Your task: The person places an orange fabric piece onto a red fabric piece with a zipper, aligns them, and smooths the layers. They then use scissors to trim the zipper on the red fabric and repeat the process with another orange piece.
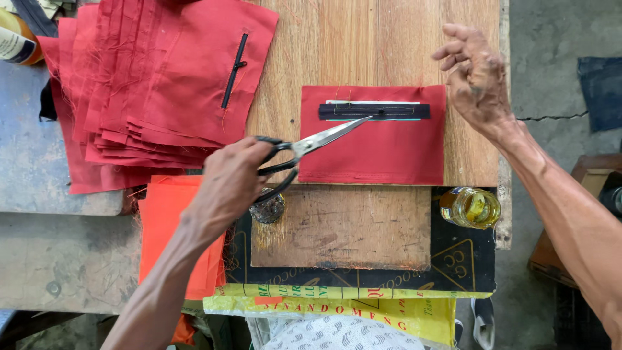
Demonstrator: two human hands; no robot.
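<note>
Here, your left hand (227,185) has its fingers clamped through the handles of 1 pair of scissors (304,152), blades nearly shut, tips resting at the black zipper (374,111) of 1 red fabric panel (372,136) laid flat on the wooden board (363,45) for reach. Your right hand (476,78) hovers empty, fingers loosely curled apart. 1 stack of red panels (149,91) waits at left; 1 glass jar (471,207) stands near the counter (58,259).

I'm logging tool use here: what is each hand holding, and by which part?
The left hand holds the scissors by their black handle loops, blades open. The right hand holds nothing.
</note>
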